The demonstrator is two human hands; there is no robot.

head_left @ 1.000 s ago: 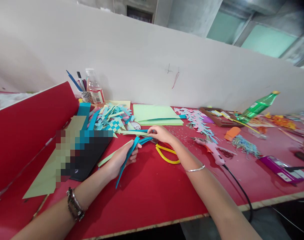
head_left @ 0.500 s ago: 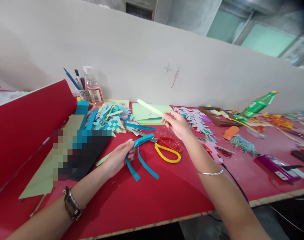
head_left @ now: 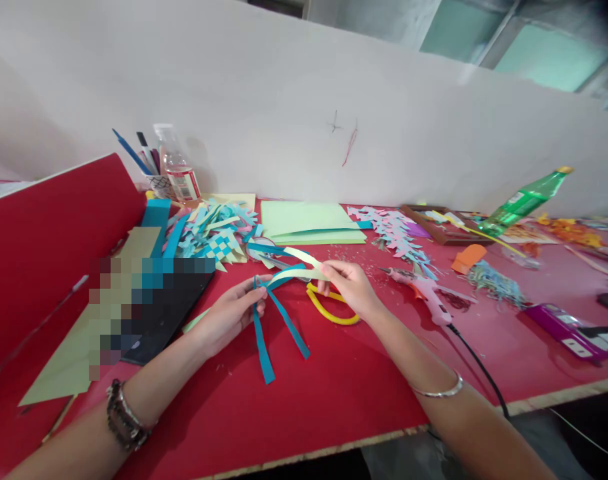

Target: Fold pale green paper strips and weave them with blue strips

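Note:
Between the fingers and thumb of my left hand [head_left: 239, 310] I pinch blue paper strips [head_left: 290, 323], whose two long ends hang down over the table. My right hand [head_left: 351, 287] is closed on a pale yellow-green paper strip [head_left: 299, 274], which reaches across to the blue strips at my left fingertips. Whether the strips are woven into each other there, I cannot tell. Just below my right hand lie scissors with a yellow handle [head_left: 334, 317], their other handle hidden behind the hand. Behind my hands is a pile of cut and woven strips [head_left: 209, 230].
Pale green paper sheets [head_left: 304, 217] lie by the wall. A pink glue gun [head_left: 434, 300] with a black cord is at right, near a purple power strip [head_left: 567, 333]. A green bottle [head_left: 527, 203] leans behind. A dark phone-like slab [head_left: 171, 320], partly blurred, sits at left.
My right hand has come down and left, bringing the pale strip from over the green sheets to the blue strips. My left hand still holds the blue strips, their ends now hanging lower.

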